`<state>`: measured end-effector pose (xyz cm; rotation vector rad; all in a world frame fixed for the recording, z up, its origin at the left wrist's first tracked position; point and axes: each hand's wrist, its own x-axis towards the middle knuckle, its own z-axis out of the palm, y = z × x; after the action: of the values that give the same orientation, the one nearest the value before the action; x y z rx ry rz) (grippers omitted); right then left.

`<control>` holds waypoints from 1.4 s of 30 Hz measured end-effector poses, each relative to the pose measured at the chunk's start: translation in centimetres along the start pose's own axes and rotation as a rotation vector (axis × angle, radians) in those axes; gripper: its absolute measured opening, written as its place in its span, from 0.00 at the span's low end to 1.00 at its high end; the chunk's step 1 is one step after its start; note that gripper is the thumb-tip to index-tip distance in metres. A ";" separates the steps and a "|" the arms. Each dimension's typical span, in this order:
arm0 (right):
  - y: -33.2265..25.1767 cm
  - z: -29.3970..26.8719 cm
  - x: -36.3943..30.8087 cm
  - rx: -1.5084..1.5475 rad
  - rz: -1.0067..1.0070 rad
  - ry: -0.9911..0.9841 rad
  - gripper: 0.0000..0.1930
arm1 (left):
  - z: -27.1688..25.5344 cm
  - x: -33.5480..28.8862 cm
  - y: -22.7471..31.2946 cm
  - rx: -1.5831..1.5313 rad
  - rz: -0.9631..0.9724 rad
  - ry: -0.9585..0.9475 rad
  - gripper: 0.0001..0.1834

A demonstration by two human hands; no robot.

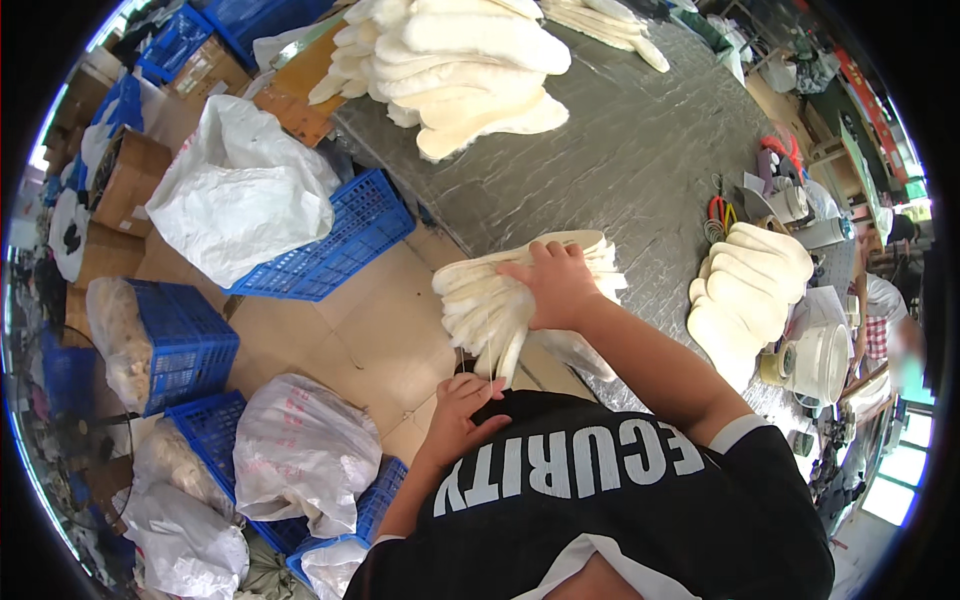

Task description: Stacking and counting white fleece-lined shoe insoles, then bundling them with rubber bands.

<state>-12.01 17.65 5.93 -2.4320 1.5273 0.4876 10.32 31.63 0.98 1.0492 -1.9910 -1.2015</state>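
Observation:
A bundle of cream fleecy insoles (472, 292) lies at the near table edge, its ends fanned out toward me. My right hand (558, 285) is closed over the top of this bundle, fingers on the far side and thumb toward the left. From the bundle a thin pale string (490, 345) runs down to my left hand (466, 408), which is closed close to my waist, just below the fanned ends. The left fingertips pinch the string; part of it is hard to make out.
A tall insole pile (470, 70) occupies the table's far left, and another insole stack (750, 290) its right side. Red-handled scissors (716, 212) lie beyond that stack. Blue crates (335, 240) and white sacks (305, 440) stand on the floor at left.

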 end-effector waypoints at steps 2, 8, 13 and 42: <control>-0.2 0.0 0.0 0.015 0.025 0.006 0.42 | -0.8 -0.2 1.1 -0.185 -0.067 0.038 0.26; -0.8 -0.6 0.0 0.020 0.071 -0.018 0.42 | 5.3 -0.4 -2.2 0.323 -0.064 -0.203 0.32; -0.6 -0.6 -0.2 0.022 0.069 -0.015 0.41 | 9.2 0.5 -7.9 0.335 -0.526 -0.296 0.28; 3.5 1.5 -3.5 0.163 -0.238 0.145 0.34 | -0.5 32.4 -9.1 -0.824 -0.598 -1.030 0.43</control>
<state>-16.81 19.54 5.86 -2.5206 1.2484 0.1383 -3.22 1.25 -4.46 0.5983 -1.4154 -2.9876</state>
